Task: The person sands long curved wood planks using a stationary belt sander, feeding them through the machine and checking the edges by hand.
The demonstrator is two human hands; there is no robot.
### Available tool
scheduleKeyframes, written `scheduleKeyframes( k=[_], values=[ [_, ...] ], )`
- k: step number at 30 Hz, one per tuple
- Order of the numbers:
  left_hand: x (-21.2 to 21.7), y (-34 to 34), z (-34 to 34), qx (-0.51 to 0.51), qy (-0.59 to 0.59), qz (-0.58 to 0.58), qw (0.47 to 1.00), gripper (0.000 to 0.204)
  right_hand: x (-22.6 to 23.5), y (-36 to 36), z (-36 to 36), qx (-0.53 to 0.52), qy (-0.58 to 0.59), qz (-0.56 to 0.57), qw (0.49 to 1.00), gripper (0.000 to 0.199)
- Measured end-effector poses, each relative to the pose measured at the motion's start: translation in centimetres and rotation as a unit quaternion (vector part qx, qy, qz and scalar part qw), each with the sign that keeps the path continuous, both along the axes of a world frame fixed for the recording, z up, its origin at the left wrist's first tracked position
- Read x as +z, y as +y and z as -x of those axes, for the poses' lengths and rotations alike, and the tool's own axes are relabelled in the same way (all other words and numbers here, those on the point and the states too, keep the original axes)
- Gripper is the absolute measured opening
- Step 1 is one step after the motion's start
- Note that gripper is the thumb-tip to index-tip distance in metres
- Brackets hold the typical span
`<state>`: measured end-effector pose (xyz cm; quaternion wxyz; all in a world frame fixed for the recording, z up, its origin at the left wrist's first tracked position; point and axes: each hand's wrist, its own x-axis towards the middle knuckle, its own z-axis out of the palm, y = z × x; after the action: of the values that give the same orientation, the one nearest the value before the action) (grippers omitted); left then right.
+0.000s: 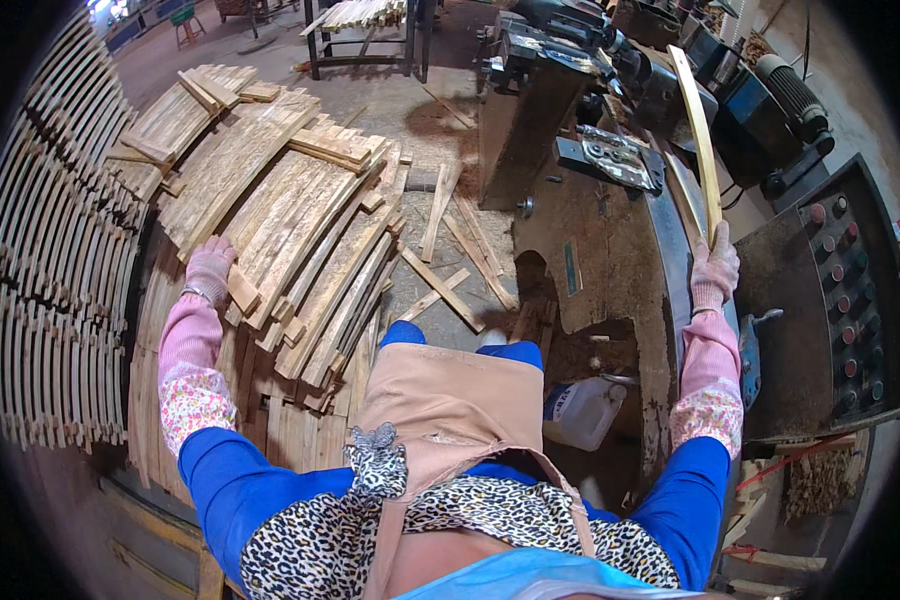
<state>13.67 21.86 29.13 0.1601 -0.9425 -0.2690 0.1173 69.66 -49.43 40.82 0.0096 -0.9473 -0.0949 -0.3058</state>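
My right hand [715, 265], in a pink knit glove, grips the near end of a long curved wooden slat [698, 130] that runs away from me over the dark machine table [610, 260]. My left hand [210, 268], gloved the same, rests on the near edge of a big pile of curved wooden slats [290, 220], its fingers closed over the end of one slat. I wear a tan apron [450, 410] and blue sleeves with floral cuffs.
A rack of stacked curved slats [60, 250] fills the left side. A control panel with round buttons [845, 290] stands at the right. A white plastic jug [582, 410] sits on the floor by my legs. Loose offcuts [450, 260] litter the concrete floor.
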Motion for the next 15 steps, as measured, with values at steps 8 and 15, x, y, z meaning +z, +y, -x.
scheduleKeyframes(
  k=[8,15],
  values=[
    [7.3,-14.6,-12.8,-0.005,0.088,0.14,0.986,0.032,0.0,-9.4,16.3,0.072,0.078,-0.038,0.994,0.051],
    [10.0,-26.7,-24.2,-0.218,-0.137,0.251,0.933,0.051,0.5,-19.5,32.1,0.019,0.11,-0.076,0.991,0.041]
  ],
)
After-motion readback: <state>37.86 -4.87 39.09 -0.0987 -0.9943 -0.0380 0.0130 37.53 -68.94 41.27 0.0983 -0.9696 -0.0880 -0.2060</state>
